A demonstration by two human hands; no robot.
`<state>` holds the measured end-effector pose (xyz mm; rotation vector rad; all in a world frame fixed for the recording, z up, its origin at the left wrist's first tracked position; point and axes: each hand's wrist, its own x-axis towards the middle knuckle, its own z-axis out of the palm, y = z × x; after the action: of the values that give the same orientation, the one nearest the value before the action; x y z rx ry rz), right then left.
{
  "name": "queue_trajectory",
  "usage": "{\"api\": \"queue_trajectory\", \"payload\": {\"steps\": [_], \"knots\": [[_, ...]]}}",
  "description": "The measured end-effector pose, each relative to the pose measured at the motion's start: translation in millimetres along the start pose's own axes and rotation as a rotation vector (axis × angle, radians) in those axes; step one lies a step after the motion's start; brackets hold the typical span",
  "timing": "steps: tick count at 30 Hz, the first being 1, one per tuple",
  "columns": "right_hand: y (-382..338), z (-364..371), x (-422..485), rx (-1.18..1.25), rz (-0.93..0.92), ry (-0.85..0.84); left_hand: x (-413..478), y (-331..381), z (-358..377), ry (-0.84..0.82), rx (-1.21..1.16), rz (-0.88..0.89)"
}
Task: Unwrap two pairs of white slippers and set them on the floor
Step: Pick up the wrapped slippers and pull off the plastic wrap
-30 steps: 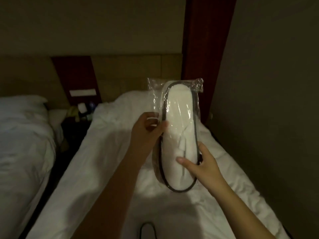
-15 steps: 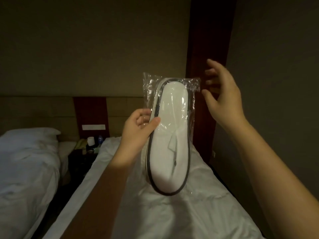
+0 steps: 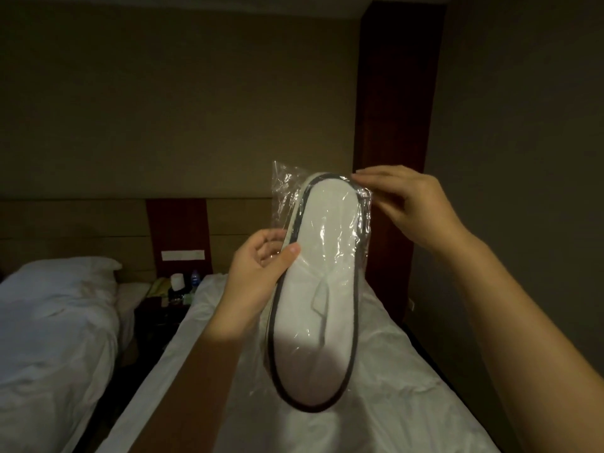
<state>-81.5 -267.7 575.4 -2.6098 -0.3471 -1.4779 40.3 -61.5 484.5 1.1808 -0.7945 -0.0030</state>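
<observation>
Between our hands, the white dark-trimmed slippers (image 3: pixel 318 286) sit sealed in a clear crinkled plastic bag (image 3: pixel 287 188). Left hand (image 3: pixel 258 273) clasps its side; right hand (image 3: pixel 411 207) pinches the top corner. Thin film may slip or tear unevenly, dropping the slippers.

Two white beds (image 3: pixel 55 322), nightstand (image 3: pixel 163 315) between them holding bottle (image 3: pixel 195 278) and roll (image 3: pixel 178 280); dark wood pillar (image 3: pixel 398 103) far right.
</observation>
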Motion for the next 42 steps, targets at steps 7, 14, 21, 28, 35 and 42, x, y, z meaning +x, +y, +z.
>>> {"api": "queue_trajectory", "payload": {"steps": [7, 14, 21, 28, 35, 42], "knots": [[-11, -42, 5, 0.028, 0.128, -0.406, -9, 1, -7, -0.023, 0.048, -0.047], [-29, -26, 6, 0.403, 0.397, 0.279, -18, 9, 1, -0.060, 0.070, -0.020], [-43, -19, 5, -0.044, 0.008, -0.043, -23, 10, 1, -0.084, 0.120, -0.028], [-36, -9, 11, 0.176, 0.300, 0.038, -34, 8, -5, -0.100, 0.152, -0.060], [-36, -17, 1, -0.060, 0.281, 0.219, -37, 14, -13, -0.071, 0.222, -0.039], [-52, -34, 6, -0.028, 0.267, -0.192, -39, 13, -14, -0.079, 0.222, -0.043]]}}
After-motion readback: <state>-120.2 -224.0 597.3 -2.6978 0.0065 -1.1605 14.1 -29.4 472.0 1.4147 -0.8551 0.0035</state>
